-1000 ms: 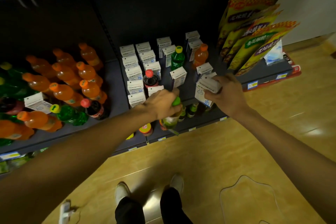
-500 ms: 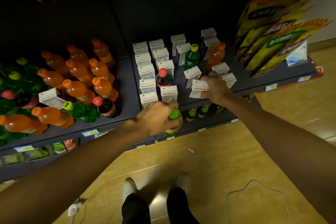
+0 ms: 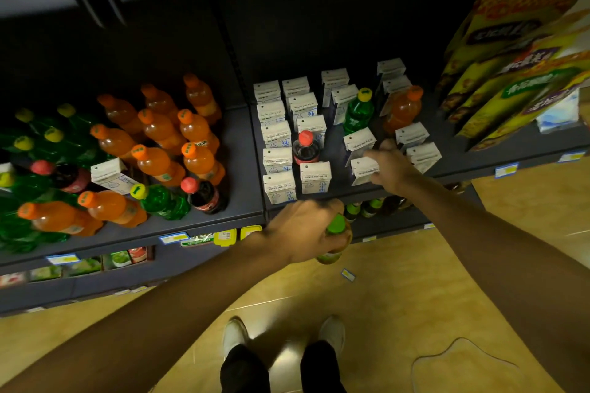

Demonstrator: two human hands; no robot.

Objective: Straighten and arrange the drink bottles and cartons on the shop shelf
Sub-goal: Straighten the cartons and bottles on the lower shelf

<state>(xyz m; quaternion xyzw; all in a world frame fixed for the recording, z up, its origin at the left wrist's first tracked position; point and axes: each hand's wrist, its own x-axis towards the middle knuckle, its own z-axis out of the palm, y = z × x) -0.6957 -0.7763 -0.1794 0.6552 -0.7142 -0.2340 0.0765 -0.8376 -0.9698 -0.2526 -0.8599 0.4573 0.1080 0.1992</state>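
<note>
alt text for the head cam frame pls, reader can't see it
A person's left hand grips a green-capped bottle in front of a shop shelf, while the right hand touches a white carton among rows of cartons. Orange and green bottles crowd the left side.

The left grip (image 3: 306, 231) holds a bottle (image 3: 335, 238) just before the shelf (image 3: 245, 169) edge. Behind it stand rows of cartons (image 3: 277, 163), a cola bottle (image 3: 306, 150) among them. To its right, the right grip (image 3: 391, 166) touches a carton (image 3: 364, 171) near the front edge. Far left of both grips, bottles (image 3: 159, 143) crowd the shelf. Snack bags (image 3: 510, 73) lean far right.
</note>
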